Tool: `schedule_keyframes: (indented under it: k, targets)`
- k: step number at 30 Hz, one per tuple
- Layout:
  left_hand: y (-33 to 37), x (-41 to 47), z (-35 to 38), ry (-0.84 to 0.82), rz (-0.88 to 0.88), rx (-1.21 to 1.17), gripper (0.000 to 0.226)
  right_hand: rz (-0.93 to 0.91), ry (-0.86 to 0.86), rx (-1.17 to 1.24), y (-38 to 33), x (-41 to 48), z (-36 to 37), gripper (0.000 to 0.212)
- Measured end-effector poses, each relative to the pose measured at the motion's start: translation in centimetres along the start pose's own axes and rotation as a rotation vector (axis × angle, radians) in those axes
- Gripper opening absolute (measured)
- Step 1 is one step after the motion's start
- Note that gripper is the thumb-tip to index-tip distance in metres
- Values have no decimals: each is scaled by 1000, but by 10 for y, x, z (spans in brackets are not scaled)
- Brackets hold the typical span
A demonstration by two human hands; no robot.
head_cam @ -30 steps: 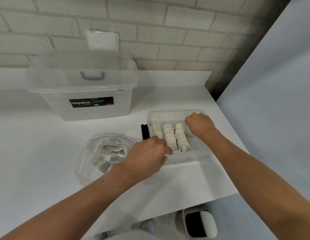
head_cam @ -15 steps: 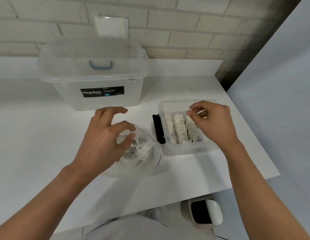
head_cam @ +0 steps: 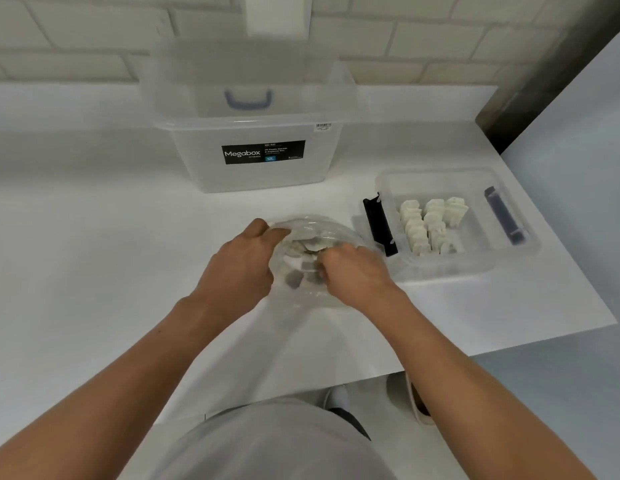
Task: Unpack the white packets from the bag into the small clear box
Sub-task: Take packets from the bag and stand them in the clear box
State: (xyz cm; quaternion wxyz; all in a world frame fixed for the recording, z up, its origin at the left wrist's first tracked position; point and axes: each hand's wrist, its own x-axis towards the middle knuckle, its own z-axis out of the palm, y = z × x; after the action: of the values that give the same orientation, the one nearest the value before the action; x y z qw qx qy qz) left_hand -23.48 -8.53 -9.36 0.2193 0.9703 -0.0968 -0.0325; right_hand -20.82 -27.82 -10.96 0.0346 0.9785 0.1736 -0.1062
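A clear plastic bag [head_cam: 315,226] lies in the middle of the white table with several white packets [head_cam: 306,249] inside. My left hand [head_cam: 242,265] grips the bag's left rim and holds it open. My right hand [head_cam: 353,271] reaches into the bag's mouth with curled fingers among the packets; I cannot see whether it holds one. To the right stands the small clear box [head_cam: 474,265] with rows of white packets [head_cam: 428,225] standing in its left half.
A large clear Megabox tub [head_cam: 253,174] with its lid leaning behind it stands at the back against the brick wall. The small box has black latches [head_cam: 379,223] on both sides. The table's edge [head_cam: 509,348] runs close on the right and front.
My right hand left the small box and moved left into the bag. My left hand closed on the bag's rim. The view shifted right and down.
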Motion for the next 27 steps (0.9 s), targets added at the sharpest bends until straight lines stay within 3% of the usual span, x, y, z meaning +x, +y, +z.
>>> schedule_keyframes:
  k: [4, 7, 11, 14, 20, 24, 27]
  targets:
    - [3, 1, -6, 4, 89, -40, 78, 34, -9, 31, -8, 6, -3, 13]
    - [0, 0, -8, -34, 142, -76, 82, 6, -30, 188, -22, 14, -3, 8]
    - [-5, -1, -8, -56, 163, -124, 75, 34, -121, 383, -42, 27, 9, 28]
    - [-8, -1, -8, -31, 168, -134, 67, 79, -83, 454, -50, 35, 20, 17]
    - [-10, 1, -11, 45, 175, -208, 54, 112, -80, 417, -59, 36, 22, 6]
    - [-11, 4, -11, 57, 164, -230, 52, 125, -89, 432, -63, 35, 20, 30]
    - [-11, 6, -13, 53, 152, -236, 54, 146, -49, 488, -58, 30, 15, 25]
